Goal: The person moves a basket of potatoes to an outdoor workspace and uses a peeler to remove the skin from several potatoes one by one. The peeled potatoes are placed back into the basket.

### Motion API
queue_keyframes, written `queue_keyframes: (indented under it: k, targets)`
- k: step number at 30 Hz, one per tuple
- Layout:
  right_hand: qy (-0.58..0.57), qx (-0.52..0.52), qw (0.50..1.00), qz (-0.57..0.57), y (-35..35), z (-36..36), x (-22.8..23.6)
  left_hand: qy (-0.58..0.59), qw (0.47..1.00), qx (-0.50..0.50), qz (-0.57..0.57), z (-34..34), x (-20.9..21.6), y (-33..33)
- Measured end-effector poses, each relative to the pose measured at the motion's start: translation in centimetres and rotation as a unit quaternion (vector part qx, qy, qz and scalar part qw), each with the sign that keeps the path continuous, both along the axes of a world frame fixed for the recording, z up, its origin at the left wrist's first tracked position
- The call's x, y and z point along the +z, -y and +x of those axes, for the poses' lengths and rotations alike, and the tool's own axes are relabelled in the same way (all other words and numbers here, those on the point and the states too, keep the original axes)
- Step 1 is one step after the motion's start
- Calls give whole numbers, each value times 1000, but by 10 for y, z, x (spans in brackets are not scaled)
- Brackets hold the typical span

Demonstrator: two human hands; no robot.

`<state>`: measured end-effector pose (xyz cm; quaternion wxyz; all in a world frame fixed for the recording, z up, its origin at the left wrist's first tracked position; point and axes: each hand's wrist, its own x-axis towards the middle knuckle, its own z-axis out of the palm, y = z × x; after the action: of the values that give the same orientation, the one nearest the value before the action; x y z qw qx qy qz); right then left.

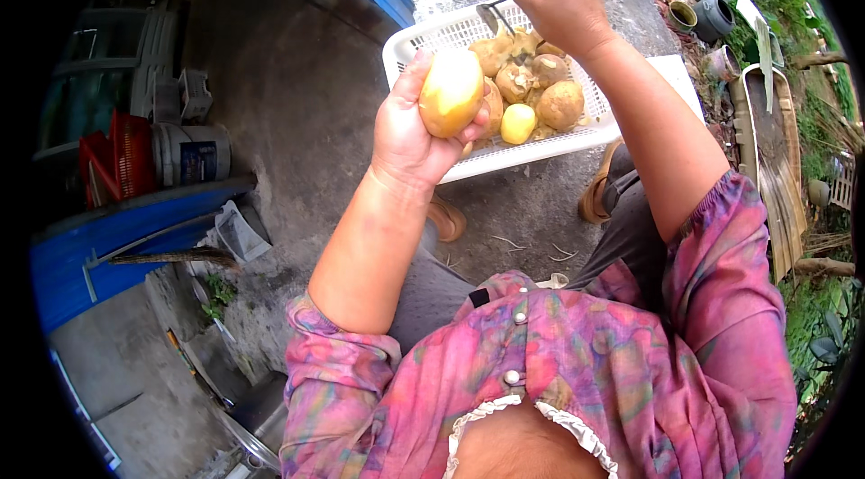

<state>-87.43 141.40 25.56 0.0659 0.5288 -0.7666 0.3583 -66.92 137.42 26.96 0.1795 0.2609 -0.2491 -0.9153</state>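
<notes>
My left hand (410, 132) is wrapped round a large peeled potato (452, 91), pale yellow and smooth, held above the near left side of a white plastic basket (532, 155). My right hand (563, 9) is closed over the far side of the basket. From it a dark peeler (489, 18) sticks out to the left, its grip mostly hidden in my fist and its head apart from the potato. Inside the basket lie several brown unpeeled potatoes (560, 106), a small peeled yellow potato (518, 124) and bits of peel (523, 45).
The basket stands in front of my knees over a concrete floor (297, 73). To the left are a white bucket (194, 155) and a red plastic basket (131, 155) by a blue ledge (135, 240). Dark pots (714, 19) and a long trough (770, 164) line the planted right side.
</notes>
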Motion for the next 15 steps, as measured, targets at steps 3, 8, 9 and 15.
queue_keyframes:
  k: [3, 8, 9, 15]
  targets:
    - [37, 71, 997, -3, 1, 22, 12, -4, 1000, 16, -3, 0, -3, 1]
    - [48, 45, 992, 106, 0, 18, 8, -70, 996, -44, -17, 3, -1, -1]
    - [38, 16, 987, 153, 3, 7, -3, -85, 993, -81, -32, 5, -1, 1]
    - [101, 31, 991, 86, 0, 9, 8, 44, 998, 36, -37, 2, -4, 7]
